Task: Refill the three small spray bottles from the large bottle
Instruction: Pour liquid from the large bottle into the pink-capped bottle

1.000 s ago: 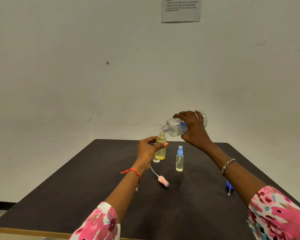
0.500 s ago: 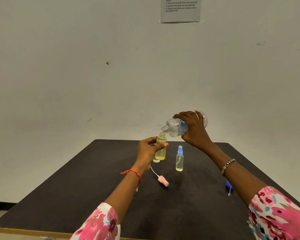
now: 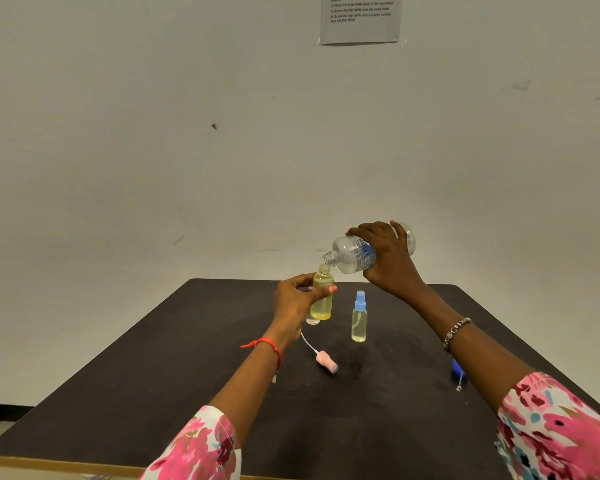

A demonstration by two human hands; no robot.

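Above the far middle of the desk, my right hand wraps the big bottle round its middle, tipped nearly flat with its open neck just over the mouth of the small bottle, which my left hand pinches at the shoulder. Clear plastic, the big bottle looks light and squeezable to me, so a gentle mid-body grip suits it. The small one seems smooth and easily tipped, best steadied high.

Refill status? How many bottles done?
Maybe one: the blue-capped bottle stands capped, holding liquid. In hand: left hand holds the open yellow bottle, right hand tips the large bottle over it. Left: refit pink sprayer; third bottle unseen.
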